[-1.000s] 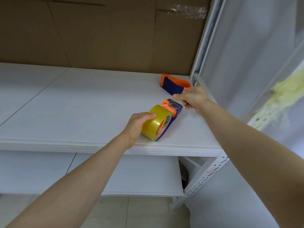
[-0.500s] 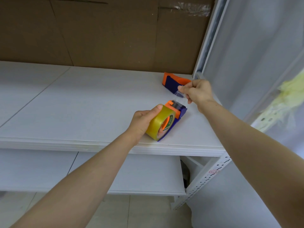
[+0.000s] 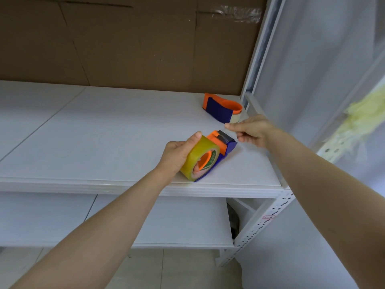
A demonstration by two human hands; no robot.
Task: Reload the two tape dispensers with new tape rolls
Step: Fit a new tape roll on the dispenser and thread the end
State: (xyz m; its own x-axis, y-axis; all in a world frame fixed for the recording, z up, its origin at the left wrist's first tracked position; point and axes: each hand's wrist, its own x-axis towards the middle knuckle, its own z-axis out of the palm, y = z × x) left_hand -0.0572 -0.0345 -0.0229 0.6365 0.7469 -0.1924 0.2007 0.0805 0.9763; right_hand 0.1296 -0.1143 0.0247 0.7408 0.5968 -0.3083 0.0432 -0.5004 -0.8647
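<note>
Gripping the yellow tape roll (image 3: 192, 156) from its left side, the left hand (image 3: 177, 153) has its thumb laid over the top of the roll. The roll sits upright on the blue-and-orange dispenser (image 3: 226, 143) near the front edge of the white shelf (image 3: 104, 132). A green band with print rings the roll's core, but the lettering is too small to read. Just right of the dispenser's cutter end, the right hand (image 3: 254, 131) hovers with thumb and forefinger pinched together and the other fingers curled – I cannot tell whether clear tape is between them. A second dispenser (image 3: 218, 109) lies farther back at the right, near the white upright, with a pale roll at its right end. Low on the near post is a small tag (image 3: 268, 217) with red marks – unreadable. Brown cardboard (image 3: 125, 49) backs the shelf.
</note>
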